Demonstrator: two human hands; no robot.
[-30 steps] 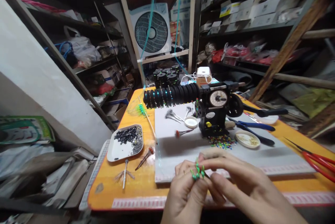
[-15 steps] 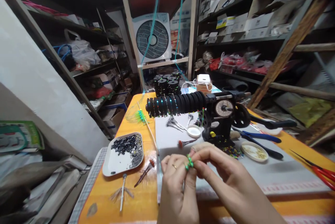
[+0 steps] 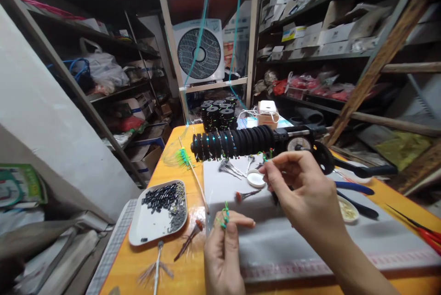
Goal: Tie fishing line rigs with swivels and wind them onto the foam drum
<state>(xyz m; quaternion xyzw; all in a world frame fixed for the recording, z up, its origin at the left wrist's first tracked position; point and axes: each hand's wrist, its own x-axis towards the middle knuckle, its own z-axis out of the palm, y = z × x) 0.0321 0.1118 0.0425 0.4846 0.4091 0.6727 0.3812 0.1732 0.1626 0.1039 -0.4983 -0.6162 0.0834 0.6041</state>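
My left hand (image 3: 225,249) is low in front, above the grey work board (image 3: 275,249). Its thumb and fingers pinch a small bright green piece with thin loops (image 3: 225,218); the index finger sticks out to the right. Raised to the right, my right hand (image 3: 296,175) has its thumb and fingertips together beside thin green- and red-tipped strands (image 3: 268,155) at the black machine. Whether anything is between those fingertips I cannot make out. The machine's ribbed black roller (image 3: 248,141) lies sideways behind, wound with beaded lines; my right hand covers its base.
A white tray (image 3: 136,224) of black and grey small parts sits at left. Grey brush-like bundles (image 3: 225,166) and a white lid (image 3: 255,179) lie on the board. Black spools (image 3: 212,118) stand behind. Blue-handled pliers (image 3: 354,188) and red scissors (image 3: 430,235) lie right.
My hands have come apart. The right one has moved up and away to the machine's strands, while the left stays low, still pinching the green piece. The view has shifted slightly.
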